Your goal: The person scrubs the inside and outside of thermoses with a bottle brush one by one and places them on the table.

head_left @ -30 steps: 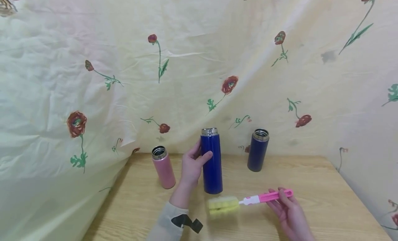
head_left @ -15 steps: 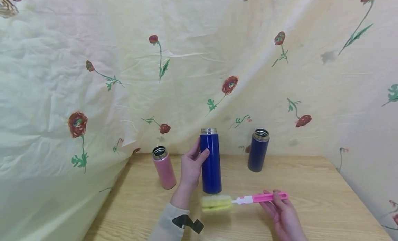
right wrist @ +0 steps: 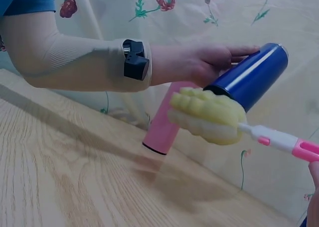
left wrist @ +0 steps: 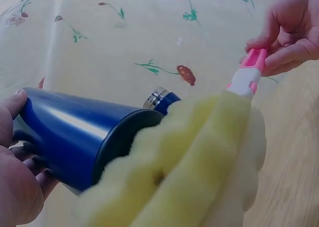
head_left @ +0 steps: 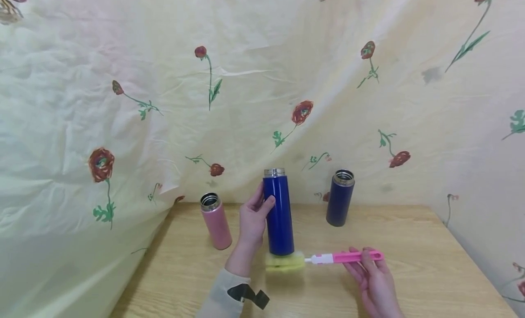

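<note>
My left hand (head_left: 252, 220) grips a tall blue vacuum flask (head_left: 280, 217) around its side. The flask is lidless, its steel neck pointing up, and it is held above the table. In my right hand (head_left: 375, 277) is the pink handle of a bottle brush (head_left: 321, 259), pinched between thumb and fingers. Its yellow sponge head (right wrist: 207, 115) lies sideways right at the flask's bottom. The left wrist view shows the sponge (left wrist: 189, 167) large in front, overlapping the flask's dark base (left wrist: 119, 142). The fingers behind the flask are partly hidden in the head view.
A pink flask (head_left: 217, 224) stands lidless on the wooden table (head_left: 328, 295) to the left. A shorter dark blue flask (head_left: 341, 199), also lidless, stands at the back right. A flower-printed cloth (head_left: 246, 104) hangs behind and on both sides.
The brush has shifted left, then slightly up, bringing its sponge from below the blue flask to the flask's bottom. The left hand and flask have moved only a little.
</note>
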Tool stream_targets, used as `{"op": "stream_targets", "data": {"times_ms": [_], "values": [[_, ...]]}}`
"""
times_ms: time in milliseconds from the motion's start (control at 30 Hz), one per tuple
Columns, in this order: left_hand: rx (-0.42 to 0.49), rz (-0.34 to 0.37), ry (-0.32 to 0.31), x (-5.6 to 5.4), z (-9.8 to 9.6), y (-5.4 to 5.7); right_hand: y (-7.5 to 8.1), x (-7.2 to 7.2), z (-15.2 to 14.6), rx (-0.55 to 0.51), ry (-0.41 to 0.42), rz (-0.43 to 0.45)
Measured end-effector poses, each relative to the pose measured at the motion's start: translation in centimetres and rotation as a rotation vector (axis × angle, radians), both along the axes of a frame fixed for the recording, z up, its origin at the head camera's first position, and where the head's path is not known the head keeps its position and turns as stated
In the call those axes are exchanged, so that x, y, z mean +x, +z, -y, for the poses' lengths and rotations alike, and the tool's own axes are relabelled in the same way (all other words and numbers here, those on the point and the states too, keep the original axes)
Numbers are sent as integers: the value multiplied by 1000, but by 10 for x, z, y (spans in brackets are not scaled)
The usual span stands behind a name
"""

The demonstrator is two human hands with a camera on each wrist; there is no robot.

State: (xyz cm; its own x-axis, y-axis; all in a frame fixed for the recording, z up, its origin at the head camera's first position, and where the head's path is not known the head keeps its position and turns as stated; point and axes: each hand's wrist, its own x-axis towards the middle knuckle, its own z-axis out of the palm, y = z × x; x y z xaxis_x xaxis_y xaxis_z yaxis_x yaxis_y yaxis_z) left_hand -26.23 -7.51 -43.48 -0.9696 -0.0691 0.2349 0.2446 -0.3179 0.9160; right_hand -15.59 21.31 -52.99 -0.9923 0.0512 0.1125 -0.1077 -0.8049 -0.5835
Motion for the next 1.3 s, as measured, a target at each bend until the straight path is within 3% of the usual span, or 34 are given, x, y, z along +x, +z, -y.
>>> {"op": "stream_targets", "data": {"times_ms": [133, 333, 467, 600, 900, 1000, 1133, 1300], "values": [[25, 0, -8, 0, -1, -1, 3, -1, 1, -9, -41, 6], [57, -12, -22, 1, -1, 0, 3, -1, 2, 23, -11, -44], [59, -22, -14, 3, -1, 1, 5, -1, 3, -6, -41, -30], [55, -28, -18, 3, -1, 1, 6, 0, 3, 29, -43, -44], [35, -20, 28, 2, -3, -8, 5, -2, -16, 166, -184, 40], [30, -22, 80, -2, -3, -13, 3, 1, -27, 205, -167, 18], [35, -11, 154, -14, -4, -24, 4, 4, -39, 158, -142, 19], [51, -20, 183, -34, -4, -42, 8, 6, -45, 136, -140, 23]]}}
